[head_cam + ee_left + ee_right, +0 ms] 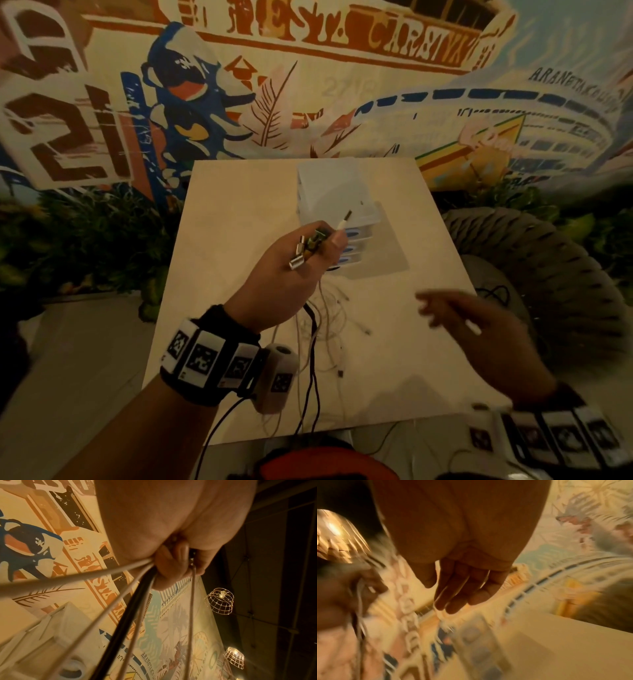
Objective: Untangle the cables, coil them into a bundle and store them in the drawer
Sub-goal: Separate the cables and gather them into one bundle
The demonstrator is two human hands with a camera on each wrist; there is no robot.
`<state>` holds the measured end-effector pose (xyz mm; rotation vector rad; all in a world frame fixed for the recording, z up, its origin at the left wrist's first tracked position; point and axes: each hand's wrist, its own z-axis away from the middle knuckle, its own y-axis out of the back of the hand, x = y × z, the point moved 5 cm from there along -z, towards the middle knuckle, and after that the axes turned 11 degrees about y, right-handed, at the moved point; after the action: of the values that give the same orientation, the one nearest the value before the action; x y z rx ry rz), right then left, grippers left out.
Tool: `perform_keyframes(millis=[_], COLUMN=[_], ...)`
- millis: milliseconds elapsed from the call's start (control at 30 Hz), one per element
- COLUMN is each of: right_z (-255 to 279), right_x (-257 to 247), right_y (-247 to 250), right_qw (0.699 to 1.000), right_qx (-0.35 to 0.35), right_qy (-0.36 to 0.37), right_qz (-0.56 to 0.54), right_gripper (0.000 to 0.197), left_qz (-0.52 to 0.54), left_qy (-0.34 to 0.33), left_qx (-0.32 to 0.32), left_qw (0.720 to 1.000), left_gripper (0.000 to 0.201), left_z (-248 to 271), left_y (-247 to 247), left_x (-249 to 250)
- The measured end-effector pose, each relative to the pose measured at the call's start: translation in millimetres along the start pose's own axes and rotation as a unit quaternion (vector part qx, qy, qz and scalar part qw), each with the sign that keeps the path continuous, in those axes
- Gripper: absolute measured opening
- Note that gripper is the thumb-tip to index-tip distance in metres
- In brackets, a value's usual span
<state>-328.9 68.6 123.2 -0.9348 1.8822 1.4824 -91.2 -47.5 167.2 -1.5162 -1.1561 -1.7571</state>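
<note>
My left hand (308, 250) is raised over the middle of the table and grips a bunch of cable ends. Several metal plugs (301, 251) and one white plug (344, 222) stick out of the fist. In the left wrist view the left hand (173, 563) has its fingers curled round white cables and one black cable (120, 616). The cables (322, 329) hang from the fist in a loose tangle on the table and over its near edge. My right hand (455, 311), blurred, hovers over the table's right side with fingers (452, 599) straight and holds nothing. The white drawer unit (337, 212) stands behind the left hand.
The pale wooden table (394, 359) stands against a painted mural wall (308, 85). A woven grey chair (548, 274) sits to the right with a dark cable (493, 294) on its seat. Green plants (85, 240) line the floor at the left. Wire-cage lamps (220, 600) hang overhead.
</note>
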Motion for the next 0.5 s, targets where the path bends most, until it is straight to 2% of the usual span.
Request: perform_keyframes(millis=[100, 167, 267, 367, 500], right_z=[-54, -78, -96, -102, -105], right_x=[-56, -80, -94, -98, -103], right_y=[-7, -20, -36, -41, -49], right_qw=[0.993, 0.989, 0.982, 0.969, 0.958], right_qx=[0.024, 0.019, 0.006, 0.009, -0.008], right_qy=[0.109, 0.136, 0.174, 0.183, 0.188], right_qz=[-0.035, -0.062, -0.077, -0.165, -0.214], right_gripper=[0.034, 0.027, 0.016, 0.018, 0.02], left_qz=[-0.015, -0.019, 0.015, -0.002, -0.011], left_qy=[-0.008, -0.01, -0.005, -0.023, -0.01], left_qx=[-0.035, -0.054, -0.058, -0.037, -0.025], left_qw=[0.999, 0.998, 0.998, 0.999, 1.0], left_gripper=[0.031, 0.03, 0.017, 0.006, 0.03], left_z=[3, 4, 6, 5, 2], left_y=[-10, -14, -14, -6, -2], left_x=[4, 4, 5, 0, -6])
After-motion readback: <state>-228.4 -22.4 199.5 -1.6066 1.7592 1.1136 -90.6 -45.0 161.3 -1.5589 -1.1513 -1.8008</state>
